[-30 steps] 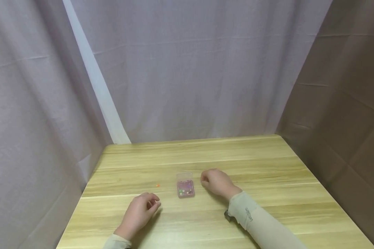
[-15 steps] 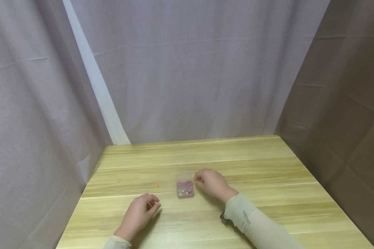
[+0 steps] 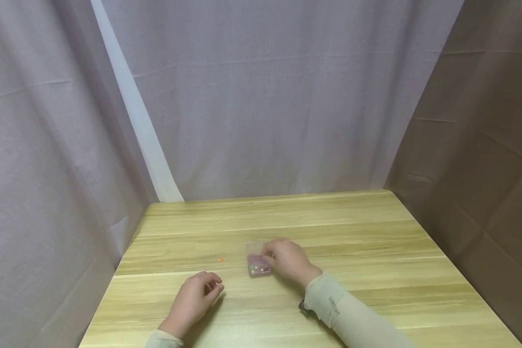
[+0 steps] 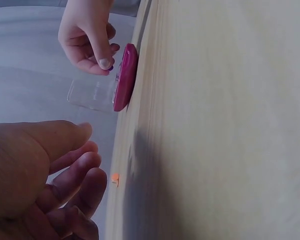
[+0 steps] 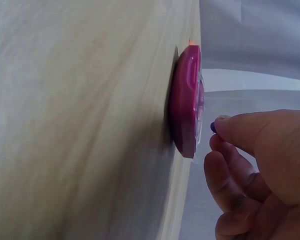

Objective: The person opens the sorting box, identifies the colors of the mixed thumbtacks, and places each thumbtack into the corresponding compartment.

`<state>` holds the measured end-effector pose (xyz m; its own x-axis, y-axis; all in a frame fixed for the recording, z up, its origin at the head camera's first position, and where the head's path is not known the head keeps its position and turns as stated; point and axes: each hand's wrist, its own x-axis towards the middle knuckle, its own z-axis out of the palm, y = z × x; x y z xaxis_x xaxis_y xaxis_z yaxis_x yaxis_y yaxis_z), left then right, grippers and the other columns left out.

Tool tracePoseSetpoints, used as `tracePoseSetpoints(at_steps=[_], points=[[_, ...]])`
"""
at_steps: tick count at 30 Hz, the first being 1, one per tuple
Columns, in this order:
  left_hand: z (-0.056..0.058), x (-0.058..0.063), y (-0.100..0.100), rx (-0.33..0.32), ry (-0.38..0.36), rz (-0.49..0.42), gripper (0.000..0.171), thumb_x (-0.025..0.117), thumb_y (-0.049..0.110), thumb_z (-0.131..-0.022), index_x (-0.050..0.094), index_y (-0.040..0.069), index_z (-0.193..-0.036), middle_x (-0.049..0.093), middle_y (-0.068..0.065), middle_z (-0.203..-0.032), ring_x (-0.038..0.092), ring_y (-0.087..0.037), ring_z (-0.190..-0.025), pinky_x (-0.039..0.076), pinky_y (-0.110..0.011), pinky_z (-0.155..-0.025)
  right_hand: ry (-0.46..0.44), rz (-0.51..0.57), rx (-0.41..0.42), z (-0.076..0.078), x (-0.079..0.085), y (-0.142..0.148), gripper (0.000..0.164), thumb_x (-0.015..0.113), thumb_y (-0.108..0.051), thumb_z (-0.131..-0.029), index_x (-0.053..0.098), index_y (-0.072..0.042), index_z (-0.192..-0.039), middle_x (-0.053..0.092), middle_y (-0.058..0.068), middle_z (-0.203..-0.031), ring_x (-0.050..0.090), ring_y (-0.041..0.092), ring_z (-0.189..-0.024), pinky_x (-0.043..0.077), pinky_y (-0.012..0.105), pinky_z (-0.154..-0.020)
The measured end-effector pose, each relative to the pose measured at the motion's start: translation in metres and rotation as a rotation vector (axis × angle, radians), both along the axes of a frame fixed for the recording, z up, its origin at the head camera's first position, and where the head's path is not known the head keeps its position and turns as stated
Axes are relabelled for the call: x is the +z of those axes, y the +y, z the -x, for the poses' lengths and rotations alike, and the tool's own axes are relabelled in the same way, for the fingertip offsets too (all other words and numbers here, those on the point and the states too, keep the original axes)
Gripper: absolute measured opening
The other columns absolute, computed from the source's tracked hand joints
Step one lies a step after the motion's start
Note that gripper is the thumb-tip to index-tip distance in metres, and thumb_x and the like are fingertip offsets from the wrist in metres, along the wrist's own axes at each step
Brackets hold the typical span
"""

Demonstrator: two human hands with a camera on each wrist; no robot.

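My right hand (image 3: 288, 261) pinches a tiny dark blue-purple piece (image 5: 213, 128), like a bead, between thumb and index finger. Its fingertips are over the right side of a small magenta plastic case (image 3: 261, 275). The case lies on the table with its clear lid (image 4: 90, 95) raised at the far side. Several small green, whitish and dark pieces show in its near part. My left hand (image 3: 194, 297) holds nothing, its fingers loosely curved near the table. Beyond its fingertips lies a small orange piece (image 3: 220, 260), left of the case.
The wood-grain table (image 3: 352, 217) has rounded far corners. Grey curtains (image 3: 265, 121) hang behind it and on both sides, with a pale strip (image 3: 143, 130) between folds at the left.
My right hand has moved left, from beside the case to over its right side. The left hand, the case and the orange piece have stayed in place.
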<state>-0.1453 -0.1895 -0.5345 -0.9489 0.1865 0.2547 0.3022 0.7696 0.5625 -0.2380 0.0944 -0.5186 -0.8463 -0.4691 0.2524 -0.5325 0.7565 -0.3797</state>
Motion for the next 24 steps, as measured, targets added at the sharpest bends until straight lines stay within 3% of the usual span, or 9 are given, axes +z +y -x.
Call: tracePoseSetpoints(at_steps=[15,24], points=[[-0.0002,0.0008,-0.0023,0.013,-0.010,0.004,0.008,0.075,0.027,-0.085,0.071,0.024,-0.091,0.059,0.019,-0.074,0.052,0.002,-0.063,0.051,-0.026,-0.061,0.057,0.005,-0.039,0.0030,-0.0070,-0.0084,0.005,0.074,-0.027,-0.086,0.074,-0.025,-0.090,0.075,-0.007,-0.091,0.063,0.008,-0.079,0.057,0.034,-0.069],[0.0013,0.0019,-0.0049,0.016,0.009,0.014,0.009,0.076,0.027,-0.085,0.072,0.023,-0.092,0.060,0.019,-0.074,0.052,0.001,-0.064,0.051,-0.027,-0.062,0.000,0.022,-0.032,0.0038,-0.0070,-0.0040,0.009,0.072,-0.032,-0.087,0.074,-0.025,-0.093,0.075,-0.007,-0.094,0.063,0.008,-0.081,0.057,0.037,-0.073]])
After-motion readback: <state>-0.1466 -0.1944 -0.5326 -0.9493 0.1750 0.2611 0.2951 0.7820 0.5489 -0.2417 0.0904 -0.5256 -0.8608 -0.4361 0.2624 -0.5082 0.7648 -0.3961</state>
